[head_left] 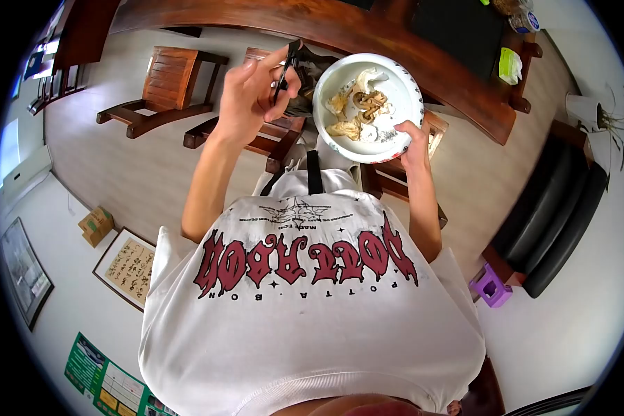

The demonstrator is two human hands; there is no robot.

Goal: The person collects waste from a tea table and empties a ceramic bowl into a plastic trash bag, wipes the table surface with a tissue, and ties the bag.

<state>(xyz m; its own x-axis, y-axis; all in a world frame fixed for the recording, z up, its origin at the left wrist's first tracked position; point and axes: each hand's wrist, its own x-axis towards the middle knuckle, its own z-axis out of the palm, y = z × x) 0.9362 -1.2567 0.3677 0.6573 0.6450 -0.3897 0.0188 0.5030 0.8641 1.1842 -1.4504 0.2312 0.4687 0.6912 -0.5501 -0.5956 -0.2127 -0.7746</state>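
The white bowl (pixel 403 93) is held up before the torso, on the near side of the wooden bench (pixel 457 93), with brown strips (pixel 371 104) and crumpled pale pieces (pixel 345 130) lying loose inside. The right hand (pixel 414 143) grips its rim, thumb over the inner edge; that one-sided hold would seem best kept firm and level, since a tilt could slide the contents. Left of the bowl, the left hand (pixel 256 87) pinches a slim black object (pixel 286 73), too unclear to identify, in its fingertips; a light, steady pinch, clear of the bowl's rim, should serve well.
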